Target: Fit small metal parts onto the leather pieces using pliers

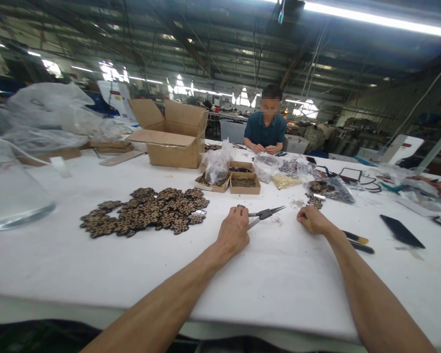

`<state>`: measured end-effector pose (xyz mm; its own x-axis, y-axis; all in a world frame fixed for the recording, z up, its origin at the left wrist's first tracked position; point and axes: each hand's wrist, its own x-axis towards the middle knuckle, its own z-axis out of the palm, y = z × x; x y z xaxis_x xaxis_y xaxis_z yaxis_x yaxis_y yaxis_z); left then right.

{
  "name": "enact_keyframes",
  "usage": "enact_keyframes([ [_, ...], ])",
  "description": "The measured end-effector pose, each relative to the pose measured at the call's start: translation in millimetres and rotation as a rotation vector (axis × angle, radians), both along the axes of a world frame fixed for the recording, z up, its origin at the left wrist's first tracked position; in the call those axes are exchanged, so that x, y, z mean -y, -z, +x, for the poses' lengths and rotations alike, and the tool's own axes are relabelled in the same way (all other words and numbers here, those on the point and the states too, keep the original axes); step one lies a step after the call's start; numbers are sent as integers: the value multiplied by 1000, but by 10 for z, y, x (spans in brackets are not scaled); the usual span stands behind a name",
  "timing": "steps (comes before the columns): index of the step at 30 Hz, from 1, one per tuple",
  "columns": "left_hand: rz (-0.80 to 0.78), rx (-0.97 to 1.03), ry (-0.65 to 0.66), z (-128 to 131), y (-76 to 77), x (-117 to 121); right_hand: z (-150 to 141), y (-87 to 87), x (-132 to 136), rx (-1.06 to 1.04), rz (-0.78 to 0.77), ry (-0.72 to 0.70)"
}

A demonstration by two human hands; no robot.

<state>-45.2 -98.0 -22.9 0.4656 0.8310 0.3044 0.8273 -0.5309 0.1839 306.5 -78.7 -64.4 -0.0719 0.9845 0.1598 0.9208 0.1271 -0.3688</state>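
Note:
My left hand (234, 229) is closed around a pair of long-nose pliers (266, 214), whose jaws point right over the white table (95, 264). My right hand (312, 219) rests on the table with its fingers curled; what they hold, if anything, is too small to make out. Tiny loose bits (277, 220) lie between the two hands. A spread of dark leopard-patterned cut pieces (147, 214) lies to the left of my left hand.
Another pair of pliers with yellow-and-black handles (356, 242) lies by my right forearm. Small cardboard trays (244, 183) and plastic bags of parts (216, 164) stand behind. An open cardboard box (172, 135), a black phone (402, 231) and a seated person (266, 128) are further off.

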Motion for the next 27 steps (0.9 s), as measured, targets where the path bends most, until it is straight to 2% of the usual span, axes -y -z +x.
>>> enact_keyframes([
  [7, -62, 33, -30, 32, -17, 37, 54, 26, -15, -6, 9, 45],
  [14, -49, 14, -12, 58, -2, 42, 43, 9, -38, -27, -9, 29],
  [20, -40, -5, -10, 57, 19, 21, -46, -90, 80, -70, 18, -1],
  [22, -42, -12, -15, 55, 23, 19, -113, -163, 152, -179, 47, -44],
  [27, -31, -10, -2, 51, 57, 15, -340, -309, 265, -750, 142, -191],
])
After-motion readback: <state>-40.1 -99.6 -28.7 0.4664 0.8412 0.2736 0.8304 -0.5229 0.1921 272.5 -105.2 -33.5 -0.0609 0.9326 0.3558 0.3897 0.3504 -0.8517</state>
